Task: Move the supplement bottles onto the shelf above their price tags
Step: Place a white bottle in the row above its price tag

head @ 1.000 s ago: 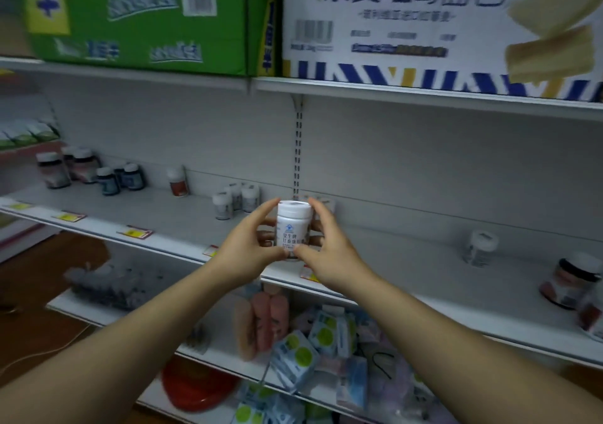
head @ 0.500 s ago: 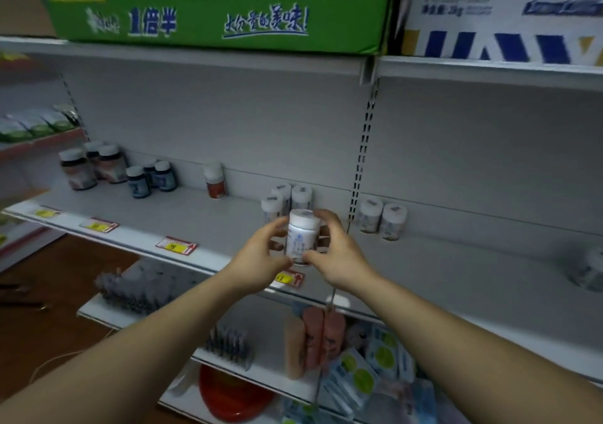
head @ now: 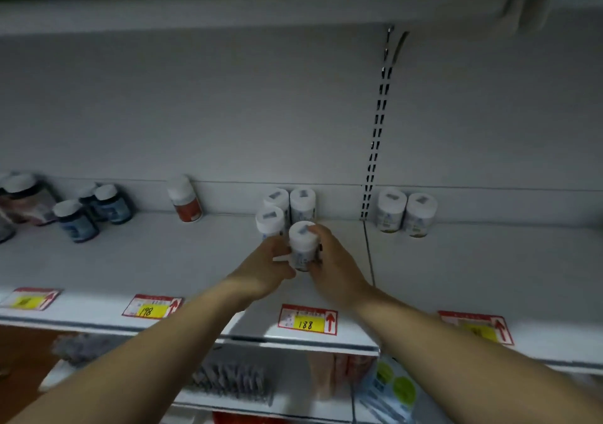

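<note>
A white supplement bottle (head: 302,245) with a white cap stands upright on the white shelf (head: 169,260), above the red and yellow price tag marked 188 (head: 307,320). My left hand (head: 264,268) holds its left side and my right hand (head: 336,265) grips its right side. Three matching white bottles (head: 284,210) stand just behind it against the back wall, one of them touching my left fingers.
Two more white bottles (head: 406,211) stand right of the slotted upright (head: 375,136). An orange-labelled bottle (head: 184,198), blue bottles (head: 88,211) and dark jars (head: 24,198) line the back left. Other price tags (head: 151,306) mark the shelf edge. Goods fill the lower shelf (head: 228,381).
Both hands have carried the white bottle forward and down from mid-air onto the shelf, in front of the three matching bottles. The camera has moved closer and tilted down.
</note>
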Demonstrator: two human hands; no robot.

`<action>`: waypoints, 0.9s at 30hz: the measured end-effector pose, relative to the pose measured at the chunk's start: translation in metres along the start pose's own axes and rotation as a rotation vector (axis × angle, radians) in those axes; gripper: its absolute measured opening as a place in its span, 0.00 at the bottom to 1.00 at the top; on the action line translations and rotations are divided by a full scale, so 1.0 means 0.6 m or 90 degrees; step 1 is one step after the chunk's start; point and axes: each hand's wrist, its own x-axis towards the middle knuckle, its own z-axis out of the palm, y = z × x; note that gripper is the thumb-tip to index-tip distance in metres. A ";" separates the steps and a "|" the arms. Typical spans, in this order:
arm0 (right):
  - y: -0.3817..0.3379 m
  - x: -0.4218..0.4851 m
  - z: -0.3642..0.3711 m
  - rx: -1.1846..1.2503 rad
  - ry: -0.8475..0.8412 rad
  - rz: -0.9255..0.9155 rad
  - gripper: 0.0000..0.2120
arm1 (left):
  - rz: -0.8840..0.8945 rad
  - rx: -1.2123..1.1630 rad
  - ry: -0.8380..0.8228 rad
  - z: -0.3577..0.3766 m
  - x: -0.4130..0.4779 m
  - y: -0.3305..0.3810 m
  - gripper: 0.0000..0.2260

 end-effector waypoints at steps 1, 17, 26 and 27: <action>0.001 0.007 0.004 -0.010 0.013 0.008 0.25 | 0.010 0.002 -0.024 -0.005 0.010 -0.001 0.23; 0.025 0.072 0.017 -0.062 0.026 0.015 0.30 | 0.019 0.062 -0.082 -0.038 0.042 0.008 0.18; -0.054 -0.032 -0.129 -0.227 0.016 0.118 0.34 | 0.110 0.172 -0.078 -0.025 0.016 0.085 0.23; -0.066 -0.054 -0.149 -0.247 0.022 0.149 0.34 | 0.116 0.204 -0.094 -0.014 0.009 0.101 0.21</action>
